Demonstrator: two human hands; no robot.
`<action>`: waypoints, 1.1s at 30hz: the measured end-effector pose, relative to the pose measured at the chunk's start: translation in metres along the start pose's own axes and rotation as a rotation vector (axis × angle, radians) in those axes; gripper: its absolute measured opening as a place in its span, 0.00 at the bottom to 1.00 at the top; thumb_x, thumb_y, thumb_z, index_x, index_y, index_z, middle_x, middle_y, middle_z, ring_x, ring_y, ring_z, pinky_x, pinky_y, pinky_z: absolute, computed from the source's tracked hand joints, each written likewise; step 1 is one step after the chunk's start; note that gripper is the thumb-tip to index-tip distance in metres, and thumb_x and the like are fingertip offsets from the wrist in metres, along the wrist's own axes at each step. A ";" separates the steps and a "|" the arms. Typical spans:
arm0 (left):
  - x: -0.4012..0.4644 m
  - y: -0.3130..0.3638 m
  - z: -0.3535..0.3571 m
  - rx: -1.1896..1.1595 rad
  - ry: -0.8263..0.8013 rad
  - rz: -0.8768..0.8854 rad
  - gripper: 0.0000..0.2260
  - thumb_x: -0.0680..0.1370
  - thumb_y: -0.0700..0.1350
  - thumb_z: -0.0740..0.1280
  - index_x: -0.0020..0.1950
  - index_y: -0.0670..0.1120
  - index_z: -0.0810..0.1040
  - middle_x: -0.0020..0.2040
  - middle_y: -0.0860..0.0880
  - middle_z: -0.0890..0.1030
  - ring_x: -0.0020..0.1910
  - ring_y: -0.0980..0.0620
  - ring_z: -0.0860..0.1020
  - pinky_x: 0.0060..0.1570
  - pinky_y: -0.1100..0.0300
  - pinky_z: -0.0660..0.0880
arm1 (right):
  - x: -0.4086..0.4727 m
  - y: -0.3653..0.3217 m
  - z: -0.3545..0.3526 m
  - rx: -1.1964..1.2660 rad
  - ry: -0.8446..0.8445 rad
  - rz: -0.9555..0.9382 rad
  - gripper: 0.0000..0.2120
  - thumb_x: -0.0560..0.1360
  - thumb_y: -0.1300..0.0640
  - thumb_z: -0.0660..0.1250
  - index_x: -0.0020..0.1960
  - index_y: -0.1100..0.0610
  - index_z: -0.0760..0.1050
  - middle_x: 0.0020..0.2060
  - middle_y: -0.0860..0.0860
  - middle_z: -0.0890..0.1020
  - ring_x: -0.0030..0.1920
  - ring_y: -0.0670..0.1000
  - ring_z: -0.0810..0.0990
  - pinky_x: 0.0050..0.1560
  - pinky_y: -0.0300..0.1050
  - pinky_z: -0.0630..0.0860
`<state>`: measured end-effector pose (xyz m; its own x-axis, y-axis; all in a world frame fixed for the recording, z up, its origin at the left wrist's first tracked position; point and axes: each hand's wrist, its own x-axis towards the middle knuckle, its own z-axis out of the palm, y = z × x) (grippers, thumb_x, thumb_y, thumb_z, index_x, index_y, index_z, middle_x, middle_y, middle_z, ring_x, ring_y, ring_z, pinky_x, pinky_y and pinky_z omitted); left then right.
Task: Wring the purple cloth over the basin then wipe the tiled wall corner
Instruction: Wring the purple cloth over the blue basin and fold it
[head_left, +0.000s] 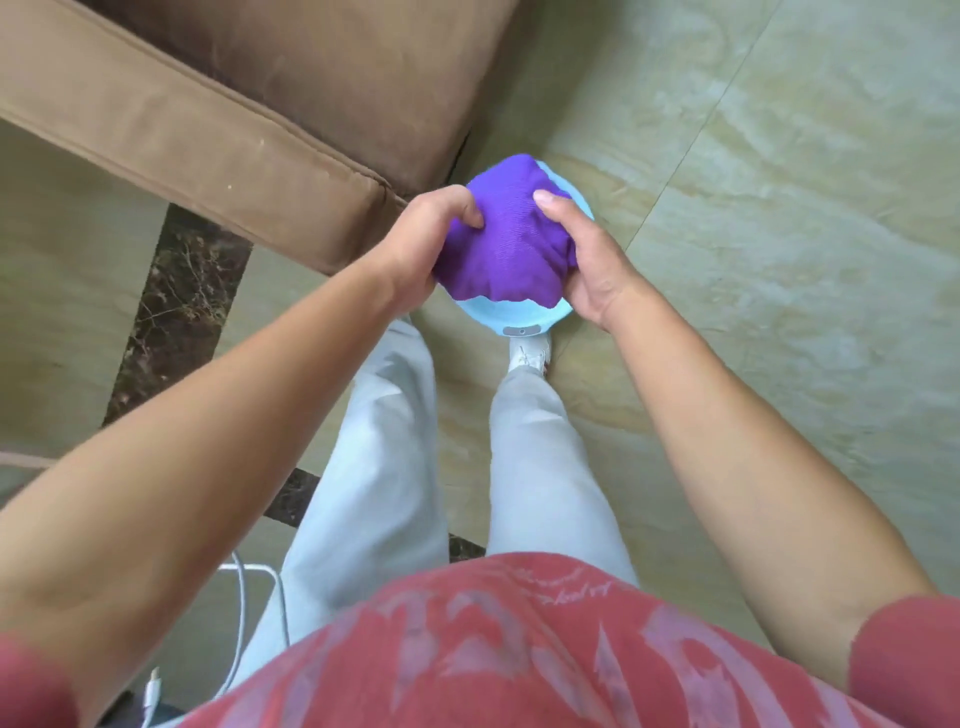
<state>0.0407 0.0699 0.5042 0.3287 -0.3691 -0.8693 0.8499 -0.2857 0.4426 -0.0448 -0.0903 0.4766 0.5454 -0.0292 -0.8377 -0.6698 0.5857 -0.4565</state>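
Greenish tiled floor (779, 208), brown sofa (234, 104) corner close by, my left hand (426, 234) and right hand (587, 260) both squeezing the bunched purple cloth (506, 244) over the light-blue basin (511, 314), no readable writing.

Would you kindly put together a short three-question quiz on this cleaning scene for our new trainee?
1. True or false: the bunched purple cloth is gripped by both the left hand and the right hand.
2. What lies directly beneath the cloth? A) the brown upholstered sofa B) the round light-blue plastic basin C) the white cable
3. Fill in: the basin stands on the tiled floor just ahead of the person's white ____.

Key: 1 true; 2 B; 3 shoe.
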 end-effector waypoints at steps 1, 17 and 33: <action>-0.013 0.001 -0.006 -0.049 0.027 0.049 0.10 0.63 0.43 0.66 0.44 0.47 0.75 0.42 0.46 0.77 0.43 0.44 0.75 0.41 0.55 0.69 | -0.007 -0.003 0.009 -0.027 -0.041 -0.008 0.15 0.80 0.53 0.66 0.62 0.60 0.78 0.53 0.57 0.85 0.55 0.56 0.84 0.63 0.55 0.78; -0.138 -0.054 -0.150 -0.389 0.288 0.411 0.06 0.78 0.44 0.72 0.51 0.43 0.83 0.43 0.48 0.87 0.42 0.52 0.84 0.42 0.59 0.79 | -0.025 0.005 0.218 -0.534 -0.287 -0.022 0.20 0.75 0.56 0.72 0.62 0.68 0.79 0.52 0.62 0.85 0.53 0.60 0.85 0.58 0.59 0.80; -0.210 -0.066 -0.442 -0.471 0.536 0.382 0.25 0.64 0.58 0.80 0.56 0.50 0.80 0.57 0.48 0.84 0.52 0.54 0.84 0.54 0.56 0.81 | 0.030 0.094 0.507 -0.877 -0.349 -0.111 0.14 0.76 0.51 0.72 0.59 0.57 0.83 0.52 0.54 0.88 0.56 0.54 0.85 0.61 0.53 0.81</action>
<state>0.0978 0.5573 0.5602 0.6826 0.1426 -0.7167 0.6838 0.2214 0.6953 0.1638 0.3745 0.5607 0.6531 0.2789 -0.7041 -0.6674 -0.2273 -0.7091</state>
